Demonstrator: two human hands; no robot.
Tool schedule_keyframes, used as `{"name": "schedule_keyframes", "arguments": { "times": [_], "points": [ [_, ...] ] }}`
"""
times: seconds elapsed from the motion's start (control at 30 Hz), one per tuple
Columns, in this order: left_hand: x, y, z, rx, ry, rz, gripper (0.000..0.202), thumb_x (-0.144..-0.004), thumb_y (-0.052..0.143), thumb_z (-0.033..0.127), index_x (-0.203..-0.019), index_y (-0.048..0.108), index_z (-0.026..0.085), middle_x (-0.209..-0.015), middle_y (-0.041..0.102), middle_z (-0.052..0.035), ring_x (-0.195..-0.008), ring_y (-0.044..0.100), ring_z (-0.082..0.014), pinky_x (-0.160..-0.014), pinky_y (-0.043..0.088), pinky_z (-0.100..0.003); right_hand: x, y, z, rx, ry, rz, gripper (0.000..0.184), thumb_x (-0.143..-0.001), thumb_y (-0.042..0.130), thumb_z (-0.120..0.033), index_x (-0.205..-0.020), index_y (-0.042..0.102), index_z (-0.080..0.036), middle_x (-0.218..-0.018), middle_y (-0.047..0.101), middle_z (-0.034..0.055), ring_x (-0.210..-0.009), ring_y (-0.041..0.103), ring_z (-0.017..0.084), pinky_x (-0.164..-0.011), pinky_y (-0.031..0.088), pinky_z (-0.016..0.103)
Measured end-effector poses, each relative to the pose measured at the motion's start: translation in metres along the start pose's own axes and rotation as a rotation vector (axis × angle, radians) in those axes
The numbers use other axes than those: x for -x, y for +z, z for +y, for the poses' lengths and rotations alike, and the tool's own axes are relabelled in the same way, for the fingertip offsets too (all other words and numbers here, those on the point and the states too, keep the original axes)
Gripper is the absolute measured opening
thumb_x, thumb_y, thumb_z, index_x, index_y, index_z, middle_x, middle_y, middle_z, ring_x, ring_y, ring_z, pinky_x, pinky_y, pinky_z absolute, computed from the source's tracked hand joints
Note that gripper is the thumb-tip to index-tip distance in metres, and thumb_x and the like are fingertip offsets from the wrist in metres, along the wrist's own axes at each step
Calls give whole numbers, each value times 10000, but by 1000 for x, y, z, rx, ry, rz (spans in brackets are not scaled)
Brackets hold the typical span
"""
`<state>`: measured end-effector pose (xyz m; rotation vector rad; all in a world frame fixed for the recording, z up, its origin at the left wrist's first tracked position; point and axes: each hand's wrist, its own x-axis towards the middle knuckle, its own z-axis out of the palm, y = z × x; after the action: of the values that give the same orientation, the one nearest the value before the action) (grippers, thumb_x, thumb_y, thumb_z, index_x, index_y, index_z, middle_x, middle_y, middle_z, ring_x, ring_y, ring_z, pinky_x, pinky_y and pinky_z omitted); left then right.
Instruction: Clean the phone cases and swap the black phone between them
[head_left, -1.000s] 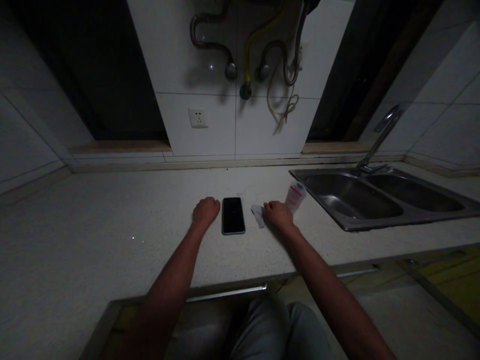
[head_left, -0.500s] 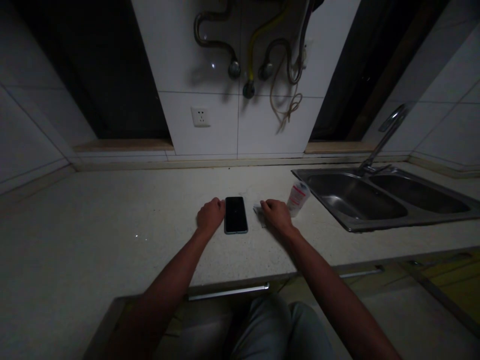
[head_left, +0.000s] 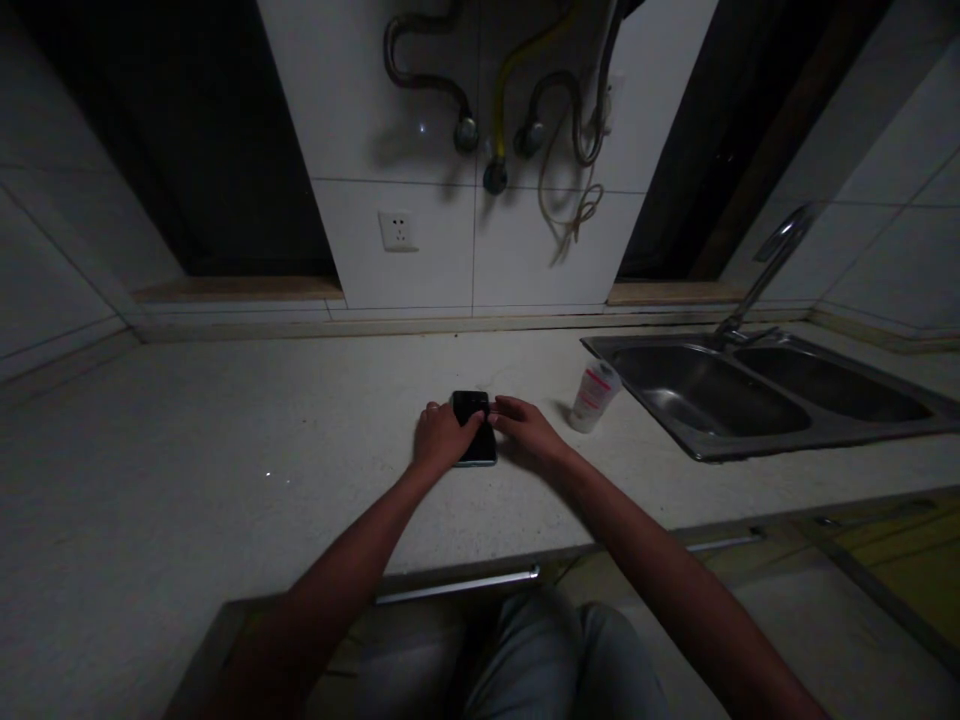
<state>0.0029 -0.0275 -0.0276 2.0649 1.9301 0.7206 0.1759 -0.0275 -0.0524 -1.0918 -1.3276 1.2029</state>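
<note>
A dark phone (head_left: 472,404) lies face up on the pale countertop (head_left: 225,440) in front of me. My left hand (head_left: 439,441) rests on its left side, with the thumb across the screen and the fingers curled at the edge. Coming in from the right, my right hand (head_left: 527,430) has its fingertips pressed together at the phone's upper right corner. The small white wipe that lay to the right of the phone is out of sight under that hand.
A small white bottle with a red label (head_left: 592,396) stands just right of my hands. Beyond it are a steel double sink (head_left: 697,455) and its tap (head_left: 772,250). A wall socket (head_left: 397,231) and hoses (head_left: 495,120) are on the tiled wall behind.
Both hands closed in on the phone: the left slid right onto it, and the right moved left to its corner. The white wipe no longer shows on the counter.
</note>
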Motion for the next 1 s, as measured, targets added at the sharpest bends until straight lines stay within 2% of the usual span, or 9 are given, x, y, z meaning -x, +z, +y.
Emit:
{"name": "schedule_keyframes", "arguments": {
  "times": [0.07,0.17,0.27,0.33,0.4,0.5,0.67,0.8,1.0],
  "points": [
    [-5,1,-2,311,-94,23,442,-772,713,499,-1025,639,145,-1075,646,-187,-1032,621,-322,-897,467,-411,2,0,-5,-170,59,34,466,-686,832,-316,-1106,653,-221,-1272,671,128,-1140,644,282,-1027,475,482],
    [-8,3,0,912,-258,16,465,-652,819,314,-1046,598,203,-946,684,-68,-859,663,-230,-805,509,-353,5,2,-14,-363,69,37,436,-657,849,-263,-1052,668,-227,-1252,684,115,-1100,666,262,-1025,486,466],
    [-6,2,6,1402,-398,-169,357,-630,777,166,-955,630,166,-770,691,-28,-654,651,-180,-713,528,-328,8,5,-24,-476,45,-10,408,-645,858,-261,-1015,690,-219,-1187,715,99,-1091,672,250,-1015,500,442],
    [-6,-3,8,1584,-496,-348,246,-657,719,112,-893,652,127,-721,702,-52,-597,651,-176,-695,541,-330,10,6,-28,-502,49,-45,421,-639,864,-274,-1022,697,-221,-1168,724,90,-1081,674,243,-985,520,428],
    [-8,-9,7,1694,-584,-504,170,-733,666,134,-900,663,106,-748,727,-94,-621,683,-200,-712,562,-353,11,8,-30,-505,50,-55,434,-622,872,-280,-1016,700,-223,-1156,727,88,-1050,681,237,-937,543,410],
    [-13,-15,3,1823,-642,-621,225,-859,600,292,-971,656,106,-812,742,-133,-715,725,-253,-743,583,-411,9,5,-31,-462,8,44,378,-620,865,-277,-957,699,-233,-1105,733,79,-974,691,223,-839,570,384],
    [-15,-17,2,1873,-715,-611,403,-888,541,508,-965,625,122,-855,728,-184,-827,740,-311,-740,590,-431,3,-14,-32,-345,-8,289,254,-681,795,-313,-887,670,-235,-921,726,57,-806,677,185,-680,550,318],
    [-13,-20,2,1859,-694,-554,427,-885,497,548,-912,618,139,-788,716,-172,-766,736,-303,-704,591,-424,6,-15,-31,-282,58,210,293,-706,764,-374,-923,646,-216,-835,714,51,-658,643,154,-569,479,278],
    [-14,-20,-2,1802,-628,-639,554,-863,497,666,-926,644,136,-769,725,-155,-680,721,-278,-652,593,-423,11,1,-30,-214,42,56,364,-664,801,-422,-900,643,-195,-729,698,22,-573,600,123,-553,441,264]
  ]
}}
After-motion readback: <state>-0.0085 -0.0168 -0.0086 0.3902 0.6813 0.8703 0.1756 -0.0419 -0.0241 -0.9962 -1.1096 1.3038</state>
